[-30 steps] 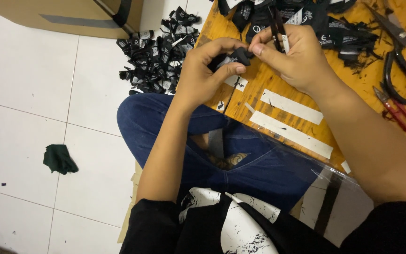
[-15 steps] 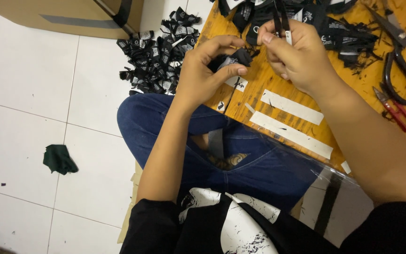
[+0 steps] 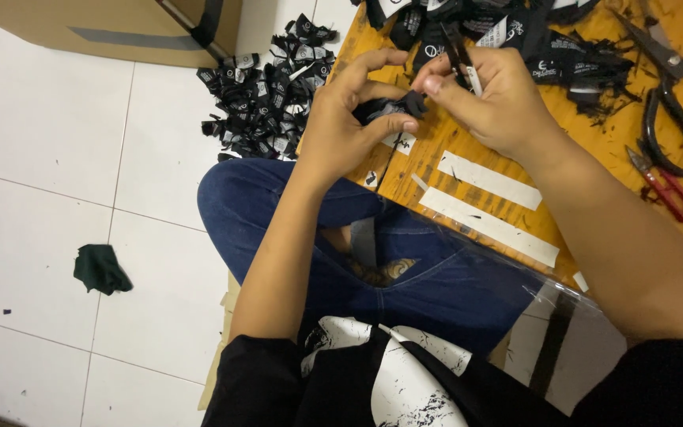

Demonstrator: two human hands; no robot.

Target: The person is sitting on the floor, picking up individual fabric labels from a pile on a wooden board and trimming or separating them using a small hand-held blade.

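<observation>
My left hand (image 3: pixel 341 126) pinches a small black fabric label (image 3: pixel 393 107) between thumb and fingers, above the near corner of a low orange wooden board (image 3: pixel 436 142). My right hand (image 3: pixel 496 99) touches the same label with its fingertips and also grips a small thread snip (image 3: pixel 462 59), blades pointing up. Both hands meet over the board's edge. A heap of black woven labels (image 3: pixel 515 32) lies on the board just beyond my hands.
A pile of finished black labels (image 3: pixel 262 87) lies on the white tiled floor to the left. Large black scissors (image 3: pixel 673 111) and red-handled snips (image 3: pixel 669 190) rest on the board's right. White tape strips (image 3: pixel 488 178), a cardboard box (image 3: pixel 112 32) and a dark green cloth scrap (image 3: pixel 100 269) are nearby.
Both hands stay together on the label; the fingers have shifted only slightly, the right hand lifting a little with the snip.
</observation>
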